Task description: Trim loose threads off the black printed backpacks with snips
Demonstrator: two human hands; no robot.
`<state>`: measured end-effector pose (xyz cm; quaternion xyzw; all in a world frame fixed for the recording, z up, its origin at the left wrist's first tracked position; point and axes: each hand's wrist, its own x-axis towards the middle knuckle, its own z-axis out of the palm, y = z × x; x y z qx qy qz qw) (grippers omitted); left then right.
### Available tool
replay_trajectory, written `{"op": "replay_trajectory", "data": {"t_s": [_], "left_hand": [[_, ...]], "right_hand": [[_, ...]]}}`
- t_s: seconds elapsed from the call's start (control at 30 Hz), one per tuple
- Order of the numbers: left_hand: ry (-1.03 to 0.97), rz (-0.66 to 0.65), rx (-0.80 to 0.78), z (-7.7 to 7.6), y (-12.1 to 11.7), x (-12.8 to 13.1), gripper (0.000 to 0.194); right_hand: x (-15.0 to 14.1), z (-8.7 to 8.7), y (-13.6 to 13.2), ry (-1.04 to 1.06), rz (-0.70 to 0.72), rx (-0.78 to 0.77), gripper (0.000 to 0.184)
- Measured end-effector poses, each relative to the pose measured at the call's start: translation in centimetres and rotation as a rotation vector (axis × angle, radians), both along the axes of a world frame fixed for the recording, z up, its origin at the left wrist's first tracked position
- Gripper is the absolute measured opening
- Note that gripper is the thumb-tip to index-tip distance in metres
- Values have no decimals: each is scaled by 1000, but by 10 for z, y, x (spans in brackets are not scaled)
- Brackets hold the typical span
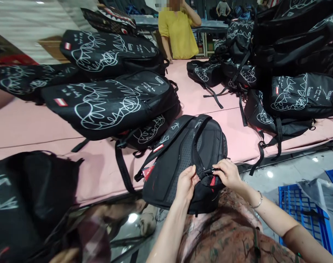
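A black backpack (171, 171) lies in front of me with its padded back and shoulder straps facing up, partly over the table's near edge. My left hand (186, 182) is closed on the lower part of one shoulder strap (197, 146), thumb and fingers pinched together. Just to the right, my right hand (227, 173) pinches a small dark piece at the strap's end, which looks like a buckle or clips; its exact kind is too small to tell. A red tag (213, 181) shows beneath the right hand.
Stacked black backpacks with white scribble prints (108, 102) fill the pink table (100, 160) at left, and more backpacks (300, 91) sit at right. Blue crates (305, 208) stand on the floor to the right. A person in yellow (179, 33) stands across; another's arm shows lower left.
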<state>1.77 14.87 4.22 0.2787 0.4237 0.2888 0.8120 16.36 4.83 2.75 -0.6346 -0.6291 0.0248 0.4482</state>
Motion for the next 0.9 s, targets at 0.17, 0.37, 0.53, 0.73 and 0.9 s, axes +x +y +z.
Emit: {"op": "replay_trajectory", "data": {"t_s": [0.17,0.37,0.53,0.73,0.9], "left_hand": [[-9,-5,15,-2,-1,0,40],[15,-3,31,-4,-2,1,45],[23,-7,37,-3,-3,1,45],[23,-28,53,0,-4,1,45],[30,-55,75,1,-5,2,43]], "right_hand": [[1,4,-3,-12,0,12,14],[1,9,-1,-76,75,-23,17],[1,13,1,-177,57,-42,17],[18,15,2,115,81,-161,13],[32,22,9,95,188,-260,13]]}}
